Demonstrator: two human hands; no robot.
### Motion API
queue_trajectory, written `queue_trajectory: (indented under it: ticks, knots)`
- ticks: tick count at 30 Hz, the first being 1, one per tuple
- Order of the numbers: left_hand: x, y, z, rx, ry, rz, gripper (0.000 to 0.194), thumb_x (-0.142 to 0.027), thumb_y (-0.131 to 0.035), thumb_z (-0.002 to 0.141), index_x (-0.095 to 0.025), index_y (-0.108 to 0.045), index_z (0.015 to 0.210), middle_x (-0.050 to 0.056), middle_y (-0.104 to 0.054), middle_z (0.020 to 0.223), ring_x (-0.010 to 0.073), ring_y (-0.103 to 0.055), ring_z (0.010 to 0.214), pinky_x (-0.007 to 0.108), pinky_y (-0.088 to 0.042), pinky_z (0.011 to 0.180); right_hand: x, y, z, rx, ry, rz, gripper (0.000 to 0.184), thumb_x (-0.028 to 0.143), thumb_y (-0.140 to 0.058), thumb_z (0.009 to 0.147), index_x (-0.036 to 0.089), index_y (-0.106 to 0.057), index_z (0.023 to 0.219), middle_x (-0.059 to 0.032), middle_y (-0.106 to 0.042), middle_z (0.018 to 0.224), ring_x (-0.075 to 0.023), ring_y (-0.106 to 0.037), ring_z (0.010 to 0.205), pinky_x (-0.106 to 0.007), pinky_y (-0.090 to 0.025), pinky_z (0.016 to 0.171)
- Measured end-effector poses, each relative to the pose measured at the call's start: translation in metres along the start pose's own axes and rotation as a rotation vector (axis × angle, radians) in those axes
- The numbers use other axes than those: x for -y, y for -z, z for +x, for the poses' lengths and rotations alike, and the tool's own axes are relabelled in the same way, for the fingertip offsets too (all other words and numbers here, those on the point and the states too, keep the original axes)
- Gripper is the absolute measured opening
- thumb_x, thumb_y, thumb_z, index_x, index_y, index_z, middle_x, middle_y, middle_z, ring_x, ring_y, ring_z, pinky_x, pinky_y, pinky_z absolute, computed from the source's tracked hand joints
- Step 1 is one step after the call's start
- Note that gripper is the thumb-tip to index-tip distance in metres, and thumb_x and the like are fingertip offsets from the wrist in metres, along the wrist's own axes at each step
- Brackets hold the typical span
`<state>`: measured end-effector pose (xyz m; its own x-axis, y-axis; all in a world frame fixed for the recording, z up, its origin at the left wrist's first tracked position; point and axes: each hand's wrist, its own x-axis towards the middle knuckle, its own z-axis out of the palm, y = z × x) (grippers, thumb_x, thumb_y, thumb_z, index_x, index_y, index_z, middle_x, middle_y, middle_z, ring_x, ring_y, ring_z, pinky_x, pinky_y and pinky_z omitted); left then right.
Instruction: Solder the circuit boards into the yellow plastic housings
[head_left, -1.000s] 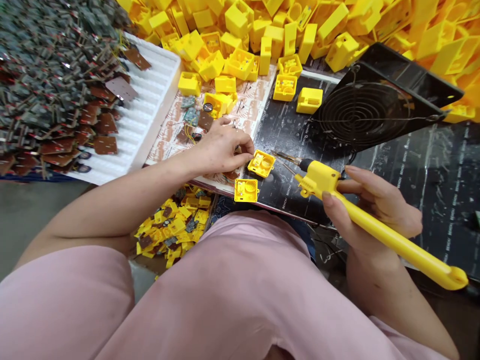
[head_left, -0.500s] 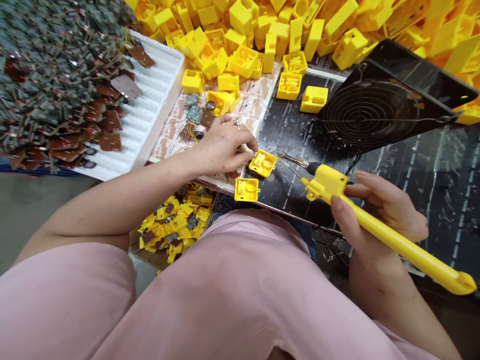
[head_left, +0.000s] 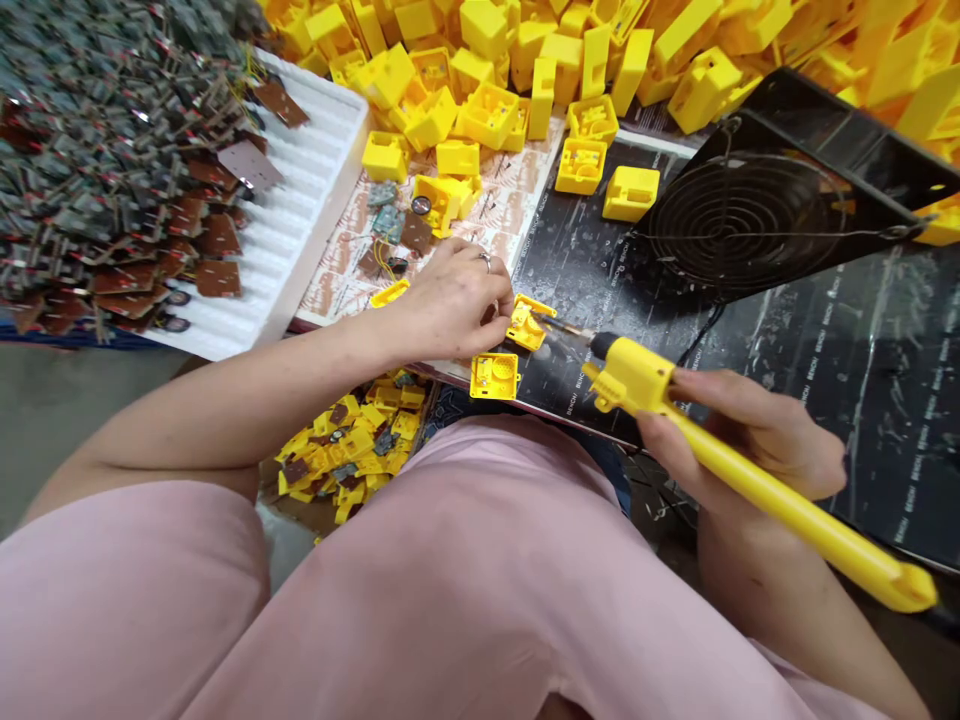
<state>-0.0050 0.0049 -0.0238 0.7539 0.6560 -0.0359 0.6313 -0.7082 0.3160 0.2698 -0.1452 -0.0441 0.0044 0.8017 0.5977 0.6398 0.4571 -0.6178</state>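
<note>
My left hand (head_left: 450, 300) is closed on a small yellow plastic housing (head_left: 527, 324), tilting it up on the table's near edge. My right hand (head_left: 750, 440) grips a long yellow soldering iron (head_left: 720, 450); its metal tip touches the housing held by my left hand. A second open yellow housing (head_left: 494, 376) lies just below, at the table's front edge. A flat yellow piece (head_left: 390, 293) lies left of my left wrist.
A heap of yellow housings (head_left: 525, 70) fills the back. A white tray (head_left: 300, 210) at left carries several brown and grey circuit boards (head_left: 112, 150). A black fan with a wire grille (head_left: 742, 215) stands at right on a black mat (head_left: 862, 330). Below the table sits a box of assembled yellow parts (head_left: 352, 450).
My left hand has tipped the housing up on edge, and the soldering iron has moved left so that its tip meets the housing. A flat yellow piece now shows by my left wrist.
</note>
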Motion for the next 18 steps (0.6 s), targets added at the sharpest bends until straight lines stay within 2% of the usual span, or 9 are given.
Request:
queue_trajectory:
  ticks: [3, 4, 10, 15, 16, 18]
  knots:
    - [-0.002, -0.001, 0.002, 0.011, -0.024, 0.049, 0.029, -0.033, -0.051, 0.090, -0.018, -0.076, 0.085, 0.007, -0.074, 0.089, 0.0256, -0.063, 0.094, 0.052, -0.044, 0.105, 0.008, -0.004, 0.011, 0.068, 0.234, 0.015, 0.024, 0.026, -0.089, 0.084, 0.025, -0.070, 0.099, 0.0028, -0.080, 0.080, -0.0147, -0.077, 0.064, -0.020, -0.057, 0.051]
    - [-0.002, -0.001, 0.002, 0.014, -0.027, 0.062, 0.029, -0.032, -0.051, 0.090, -0.018, -0.076, 0.085, 0.007, -0.074, 0.088, 0.0255, -0.063, 0.093, 0.052, -0.045, 0.104, 0.010, -0.005, 0.014, 0.092, 0.273, -0.006, 0.025, 0.024, -0.090, 0.084, 0.023, -0.068, 0.097, 0.0025, -0.079, 0.078, -0.0143, -0.077, 0.064, -0.019, -0.055, 0.050]
    - [-0.004, 0.000, 0.003, 0.013, -0.024, 0.101, 0.030, -0.032, -0.049, 0.088, -0.019, -0.076, 0.083, 0.008, -0.075, 0.089, 0.0257, -0.064, 0.094, 0.053, -0.046, 0.104, 0.014, -0.007, 0.028, 0.145, 0.331, -0.027, 0.025, 0.020, -0.089, 0.086, 0.021, -0.065, 0.090, 0.0017, -0.077, 0.074, -0.0127, -0.076, 0.064, -0.018, -0.053, 0.049]
    - [-0.006, -0.001, 0.005, 0.012, -0.020, 0.142, 0.029, -0.031, -0.050, 0.087, -0.019, -0.076, 0.081, 0.006, -0.072, 0.083, 0.0260, -0.065, 0.094, 0.054, -0.046, 0.106, 0.017, -0.004, 0.042, 0.240, 0.441, -0.010, 0.023, 0.018, -0.087, 0.088, 0.020, -0.064, 0.087, 0.0009, -0.076, 0.071, -0.0097, -0.071, 0.057, -0.017, -0.051, 0.047]
    - [-0.006, -0.001, 0.006, 0.014, -0.017, 0.149, 0.030, -0.031, -0.050, 0.087, -0.019, -0.076, 0.081, 0.006, -0.072, 0.082, 0.0261, -0.065, 0.094, 0.054, -0.046, 0.106, 0.018, -0.001, 0.042, 0.254, 0.423, 0.001, 0.022, 0.019, -0.087, 0.089, 0.021, -0.065, 0.087, 0.0014, -0.076, 0.072, -0.0096, -0.071, 0.057, -0.017, -0.052, 0.049]
    - [-0.007, -0.001, 0.006, 0.019, -0.014, 0.155, 0.030, -0.032, -0.051, 0.088, -0.019, -0.077, 0.081, 0.006, -0.071, 0.082, 0.0260, -0.065, 0.094, 0.054, -0.046, 0.106, 0.017, 0.006, 0.038, 0.270, 0.253, -0.010, 0.018, 0.027, -0.084, 0.092, 0.024, -0.067, 0.086, 0.0024, -0.076, 0.072, -0.0105, -0.072, 0.059, -0.019, -0.056, 0.054]
